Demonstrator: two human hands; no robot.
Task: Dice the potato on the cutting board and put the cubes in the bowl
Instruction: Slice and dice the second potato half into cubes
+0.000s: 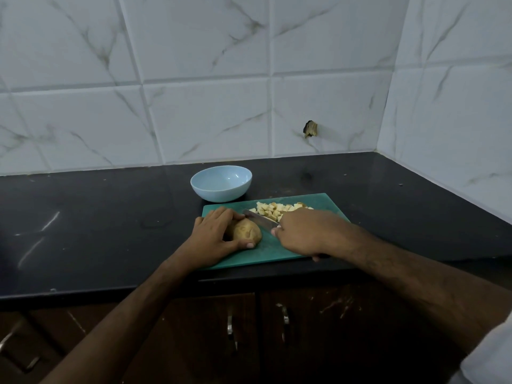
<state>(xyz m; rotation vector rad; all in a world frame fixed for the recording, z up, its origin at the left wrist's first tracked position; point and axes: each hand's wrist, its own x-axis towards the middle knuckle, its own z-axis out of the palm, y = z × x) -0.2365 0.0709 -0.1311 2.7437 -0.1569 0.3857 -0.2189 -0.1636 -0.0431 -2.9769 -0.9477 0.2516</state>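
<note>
- The potato [246, 230] is gripped on the cutting board [277, 252] by the left hand [214, 239].
- A knife [259, 217] is grasped by the right hand [307, 234]; its blade lies just beside the potato.
- Cubes [274, 210] are piled beyond the blade (partly hidden by the right hand).
- The bowl [221, 183] stands behind the board, apart.

Left hand [214, 236]: palm down, fingers curled over the top of the potato [246, 230], thumb pressed against its near side; wrist low, forearm bare, entering from lower left. Right hand [306, 233]: back of hand up, fingers wrapped round the knife [259, 217] handle, thumb tip showing on the left edge of the fist; blade pointed away and left. Right forearm bare, entering from lower right; hands near each other, not touching
</note>
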